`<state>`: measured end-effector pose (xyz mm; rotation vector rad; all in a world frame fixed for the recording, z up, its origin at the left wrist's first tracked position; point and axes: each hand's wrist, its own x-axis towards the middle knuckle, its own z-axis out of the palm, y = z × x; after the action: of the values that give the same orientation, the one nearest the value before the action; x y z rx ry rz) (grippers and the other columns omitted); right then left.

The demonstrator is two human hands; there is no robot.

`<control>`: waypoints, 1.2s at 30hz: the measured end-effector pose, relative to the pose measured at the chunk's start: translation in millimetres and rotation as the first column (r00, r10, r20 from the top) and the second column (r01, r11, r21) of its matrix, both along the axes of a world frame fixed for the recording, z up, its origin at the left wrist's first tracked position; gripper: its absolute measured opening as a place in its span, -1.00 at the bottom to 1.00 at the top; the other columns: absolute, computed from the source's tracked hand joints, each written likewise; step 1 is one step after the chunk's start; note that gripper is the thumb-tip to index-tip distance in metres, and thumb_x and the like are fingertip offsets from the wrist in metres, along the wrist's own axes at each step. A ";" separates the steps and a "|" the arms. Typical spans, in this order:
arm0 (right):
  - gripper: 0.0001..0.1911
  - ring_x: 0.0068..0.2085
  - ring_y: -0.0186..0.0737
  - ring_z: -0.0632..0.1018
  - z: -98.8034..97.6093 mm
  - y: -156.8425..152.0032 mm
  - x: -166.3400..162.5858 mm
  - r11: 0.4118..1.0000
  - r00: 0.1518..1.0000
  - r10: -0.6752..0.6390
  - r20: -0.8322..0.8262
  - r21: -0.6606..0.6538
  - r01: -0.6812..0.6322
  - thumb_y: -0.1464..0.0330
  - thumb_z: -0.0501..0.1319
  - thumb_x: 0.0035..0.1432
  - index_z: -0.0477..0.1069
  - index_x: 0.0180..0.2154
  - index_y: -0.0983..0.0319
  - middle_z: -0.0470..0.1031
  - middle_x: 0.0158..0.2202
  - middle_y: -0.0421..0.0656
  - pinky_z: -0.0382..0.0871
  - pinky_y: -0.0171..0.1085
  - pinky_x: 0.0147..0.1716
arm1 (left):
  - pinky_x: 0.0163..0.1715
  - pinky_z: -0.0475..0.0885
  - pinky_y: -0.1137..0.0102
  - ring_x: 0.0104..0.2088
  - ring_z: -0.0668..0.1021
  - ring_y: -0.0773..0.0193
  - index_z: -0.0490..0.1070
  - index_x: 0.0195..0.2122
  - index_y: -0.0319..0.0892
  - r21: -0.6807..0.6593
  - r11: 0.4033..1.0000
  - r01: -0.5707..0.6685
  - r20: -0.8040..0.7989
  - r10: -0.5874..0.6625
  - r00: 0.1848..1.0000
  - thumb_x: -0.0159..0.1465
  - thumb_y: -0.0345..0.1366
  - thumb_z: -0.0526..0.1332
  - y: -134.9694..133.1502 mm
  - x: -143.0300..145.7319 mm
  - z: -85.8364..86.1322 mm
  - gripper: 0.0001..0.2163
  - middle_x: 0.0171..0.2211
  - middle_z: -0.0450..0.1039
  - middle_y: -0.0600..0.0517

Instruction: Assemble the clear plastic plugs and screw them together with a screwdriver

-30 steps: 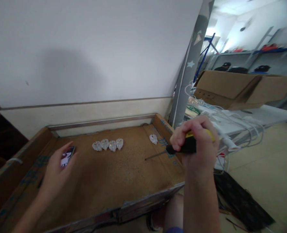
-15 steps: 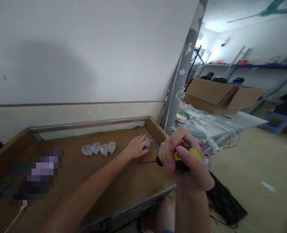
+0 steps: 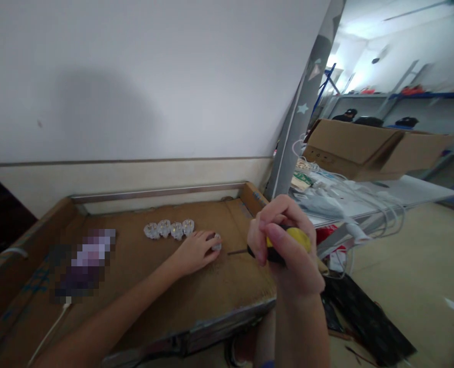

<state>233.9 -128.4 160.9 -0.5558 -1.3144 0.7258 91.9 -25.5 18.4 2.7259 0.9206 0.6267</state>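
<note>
Screwdriver point(image 3: 299, 238) is sitting clamped in the right hand point(image 3: 296, 268), its tip point(image 3: 230, 253) pointing toward the left hand point(image 3: 193, 254), which is pinching a clear piece point(image 3: 217, 244) near four others point(image 3: 176, 230) on the brown counter point(image 3: 227, 294); a slipping grip could be driving metal into bare skin.

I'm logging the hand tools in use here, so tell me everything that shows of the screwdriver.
The screwdriver has a thick yellow-and-black handle, plastic or rubber by its look, and a thin, dark, straight shaft that looks like metal. The right hand wraps the handle, hiding much of it. The shaft points leftward in the picture, over the brown tray, its end short of the clear piece at the left hand. The tip's shape is too small to tell.
</note>
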 end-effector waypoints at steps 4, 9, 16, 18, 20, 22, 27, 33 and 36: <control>-0.82 -0.76 -0.47 0.23 -0.3 1.5 -9.0 0.977 0.980 -0.187 -0.073 0.094 0.194 0.37 0.17 0.13 0.24 -0.49 0.22 0.25 -0.74 -0.36 0.04 -0.47 -0.80 | 0.02 0.35 0.17 0.03 0.43 0.12 0.38 0.01 0.02 -0.032 0.997 -0.069 -0.048 0.067 0.997 0.30 -0.29 0.09 -40.2 -49.5 -8.3 -0.73 0.04 0.38 -0.04; -0.81 -0.76 -0.43 0.24 9.8 -6.5 -37.8 0.909 0.899 -0.375 -0.225 0.099 0.404 0.39 0.18 0.11 0.25 -0.52 0.20 0.23 -0.74 -0.35 0.06 -0.42 -0.80 | 0.03 0.35 0.14 0.05 0.42 0.11 0.40 -0.02 0.07 -0.068 0.981 -0.180 0.021 0.182 0.983 0.31 -0.25 0.08 -74.9 -70.8 -19.1 -0.76 0.09 0.36 0.02; -0.80 -0.78 -0.44 0.18 29.5 -27.9 -52.6 0.898 0.880 -0.381 -0.283 0.114 0.425 0.35 0.11 0.16 0.22 -0.51 0.18 0.18 -0.75 -0.36 0.05 -0.40 -0.81 | 0.01 0.35 0.13 -0.02 0.48 0.08 0.31 -0.02 -0.11 -0.145 0.929 -0.342 0.189 0.365 0.911 0.21 -0.23 0.19 -78.1 -64.4 -31.6 -0.70 0.00 0.43 -0.06; -0.80 -0.78 -0.44 0.17 31.1 -30.5 -54.2 0.914 0.895 -0.347 -0.279 0.115 0.390 0.34 0.10 0.15 0.21 -0.52 0.17 0.17 -0.76 -0.36 0.03 -0.40 -0.81 | 0.04 0.32 0.12 0.01 0.46 0.08 0.29 0.00 -0.11 -0.143 0.928 -0.345 0.206 0.369 0.906 0.19 -0.24 0.19 -77.1 -63.9 -32.1 -0.66 0.01 0.42 -0.06; -0.79 -0.78 -0.45 0.16 30.9 -30.0 -56.2 0.937 0.908 -0.293 -0.298 0.102 0.335 0.32 0.11 0.14 0.20 -0.53 0.18 0.17 -0.77 -0.36 0.02 -0.41 -0.82 | 0.06 0.29 0.10 0.04 0.44 0.08 0.27 0.02 -0.10 -0.149 0.929 -0.338 0.206 0.363 0.908 0.19 -0.26 0.19 -76.6 -63.8 -31.5 -0.64 0.05 0.39 -0.06; -0.79 -0.79 -0.45 0.16 29.9 -26.9 -58.0 0.948 0.910 -0.273 -0.312 0.075 0.310 0.32 0.13 0.11 0.19 -0.54 0.18 0.18 -0.77 -0.37 0.02 -0.42 -0.84 | 0.06 0.28 0.10 0.05 0.43 0.08 0.26 0.04 -0.09 -0.165 0.928 -0.333 0.202 0.363 0.910 0.18 -0.26 0.18 -76.4 -63.7 -30.7 -0.63 0.08 0.36 -0.06; -0.77 -0.81 -0.46 0.18 27.7 -19.4 -59.5 0.957 0.901 -0.263 -0.346 0.023 0.288 0.32 0.18 0.06 0.18 -0.56 0.19 0.23 -0.77 -0.38 0.03 -0.45 -0.85 | 0.05 0.28 0.13 0.06 0.43 0.09 0.22 0.08 -0.09 -0.203 0.925 -0.321 0.190 0.359 0.914 0.19 -0.28 0.18 -76.7 -63.7 -30.5 -0.60 0.10 0.34 -0.07; -0.79 -0.80 -0.45 0.19 33.4 -25.2 -59.3 0.953 0.892 -0.266 -0.364 0.042 0.301 0.35 0.17 0.05 0.20 -0.56 0.19 0.22 -0.78 -0.37 0.02 -0.43 -0.85 | 0.04 0.29 0.13 0.04 0.44 0.09 0.19 0.09 -0.09 -0.223 0.923 -0.313 0.192 0.356 0.915 0.20 -0.27 0.18 -78.7 -64.3 -28.7 -0.59 0.08 0.36 -0.07; -0.79 -0.80 -0.46 0.18 36.1 -28.5 -61.4 0.952 0.891 -0.259 -0.372 0.058 0.301 0.36 0.16 0.04 0.19 -0.58 0.19 0.20 -0.78 -0.37 0.01 -0.43 -0.86 | 0.04 0.29 0.14 0.06 0.43 0.09 0.17 0.10 -0.09 -0.229 0.922 -0.313 0.194 0.358 0.913 0.20 -0.27 0.18 -79.4 -64.4 -27.4 -0.58 0.08 0.36 -0.06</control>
<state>172.5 -156.9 197.0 -0.4803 -0.9016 0.4793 27.5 -104.9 -9.0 2.2788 1.3264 0.8468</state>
